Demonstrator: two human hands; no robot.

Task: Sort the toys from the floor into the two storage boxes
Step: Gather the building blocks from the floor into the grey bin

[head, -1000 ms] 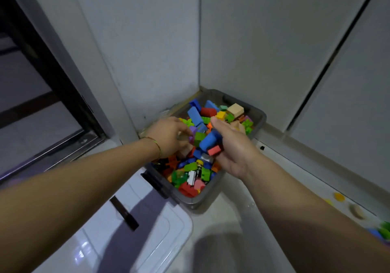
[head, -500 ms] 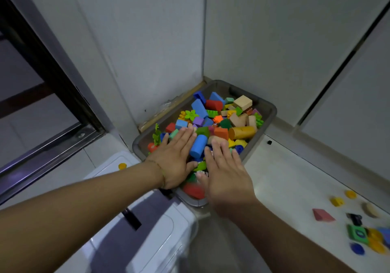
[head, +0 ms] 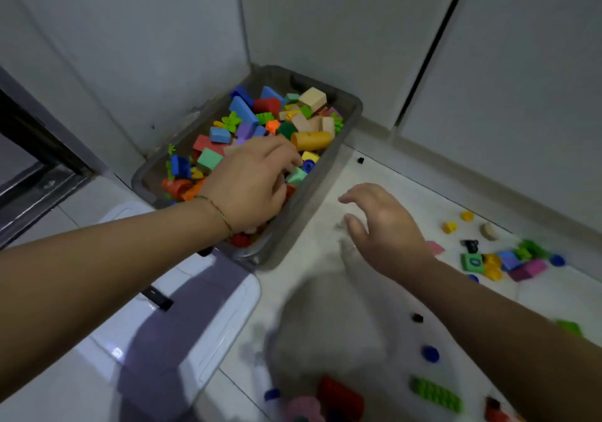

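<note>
Left hand: reaches in from the near left, forearm level, thin bracelet at the wrist. Lies palm down over the near half of the grey box, knuckles up, fingers bent down into the bricks. Fingertips buried among the pieces; cannot tell whether they pinch one or only press on the heap.

Right hand: comes in from the near right, palm down, above the white floor just right of the grey box. Fingers spread and loosely bent, thumb out toward the box wall. Nothing held.

Grey box: in the far corner against the two walls, filled with mixed bricks. Yellow cylinder on top, just beyond the left knuckles.

White-lidded box: near left, touching the grey box's near end, partly under the left forearm, lid closed, contents hidden.

Loose toys: cluster on the floor at right, well apart from both boxes. More near the bottom edge: green plate, red brick, blue round piece.

Bottom-edge pieces blurred and cut off. Grey smear on the floor below the right hand, too blurred to identify.
</note>
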